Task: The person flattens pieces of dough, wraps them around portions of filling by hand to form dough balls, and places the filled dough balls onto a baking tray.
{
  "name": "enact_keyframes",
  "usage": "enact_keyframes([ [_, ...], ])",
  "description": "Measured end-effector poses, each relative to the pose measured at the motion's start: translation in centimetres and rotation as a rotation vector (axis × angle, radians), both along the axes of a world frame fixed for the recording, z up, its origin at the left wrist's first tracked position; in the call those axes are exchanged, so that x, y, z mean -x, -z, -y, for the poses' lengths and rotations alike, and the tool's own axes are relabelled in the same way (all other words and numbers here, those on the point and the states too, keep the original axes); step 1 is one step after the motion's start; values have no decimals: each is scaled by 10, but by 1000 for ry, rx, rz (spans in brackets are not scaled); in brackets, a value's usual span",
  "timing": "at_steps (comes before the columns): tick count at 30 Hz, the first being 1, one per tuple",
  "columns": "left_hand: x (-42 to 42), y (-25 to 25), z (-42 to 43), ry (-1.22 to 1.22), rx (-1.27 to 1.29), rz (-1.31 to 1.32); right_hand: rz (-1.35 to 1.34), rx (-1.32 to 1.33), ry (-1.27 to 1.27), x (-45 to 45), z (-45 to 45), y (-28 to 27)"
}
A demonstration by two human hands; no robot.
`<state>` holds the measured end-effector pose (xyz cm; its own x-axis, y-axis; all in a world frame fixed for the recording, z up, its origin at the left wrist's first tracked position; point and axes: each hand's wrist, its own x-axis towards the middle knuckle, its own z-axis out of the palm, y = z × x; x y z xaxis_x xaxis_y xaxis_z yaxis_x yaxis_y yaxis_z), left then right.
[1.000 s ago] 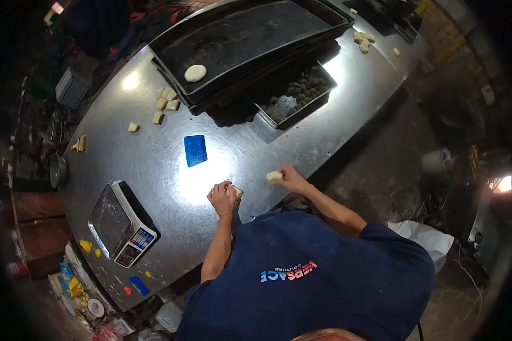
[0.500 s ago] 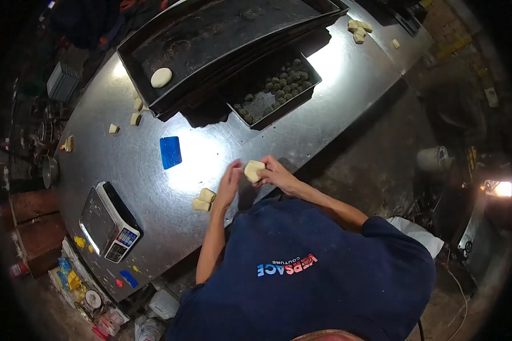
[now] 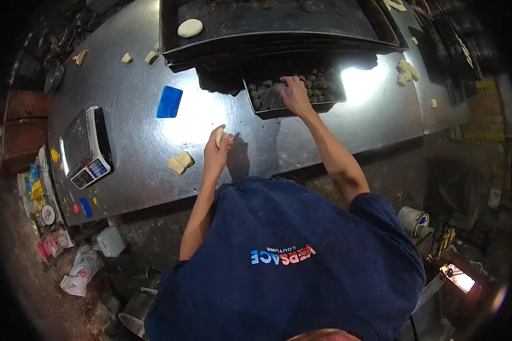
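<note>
My left hand (image 3: 215,149) is closed on a pale dough piece (image 3: 220,138), held above the metal table near its front edge. Over the tray of dark balls (image 3: 265,98), my right hand (image 3: 296,95) reaches in with its fingers apart, at or just above the balls. Two or so cut dough pieces (image 3: 181,162) lie on the table to the left of my left hand. Farther back on the table is a flat blue scraper (image 3: 169,102).
A digital scale (image 3: 87,149) stands at the left. The large black tray (image 3: 279,42) holds one flat dough round (image 3: 190,28). More dough pieces (image 3: 405,73) lie at the back right, and others (image 3: 151,57) lie left of the black tray.
The dough piece was at my right hand and is now in my left. My right hand has moved forward to the tray of balls. The view has turned.
</note>
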<state>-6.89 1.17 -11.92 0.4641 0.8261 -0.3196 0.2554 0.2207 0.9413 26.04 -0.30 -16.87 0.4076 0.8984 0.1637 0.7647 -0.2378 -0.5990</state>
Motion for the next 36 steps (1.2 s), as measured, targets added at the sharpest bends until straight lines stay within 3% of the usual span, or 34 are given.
enact_keyframes([
  [2,11,25,7,-13,67,13,66,246,64,1,-2,19],
  [6,4,5,22,-135,21,-66,79,302,-1,19,-12,9],
  [9,-7,-9,14,-159,-32,-113,-95,332,-144,7,-9,-2],
  [12,-15,-4,-10,-16,-90,-170,-196,286,5,8,-17,-3],
  [15,-40,-12,-24,59,-97,-144,19,240,13,16,-20,-3],
  [21,-100,-52,-39,307,-4,-213,-17,141,-2,15,-20,-2],
  [24,-114,-47,-33,405,-32,-164,39,50,3,15,-20,1],
  [29,-102,-27,-14,584,-225,-180,-109,131,-115,9,-18,-1],
  [30,-95,-28,-13,614,-146,-228,-121,135,-113,10,-18,-3],
  [36,-36,-8,11,221,49,-137,-143,10,95,18,-17,-10],
])
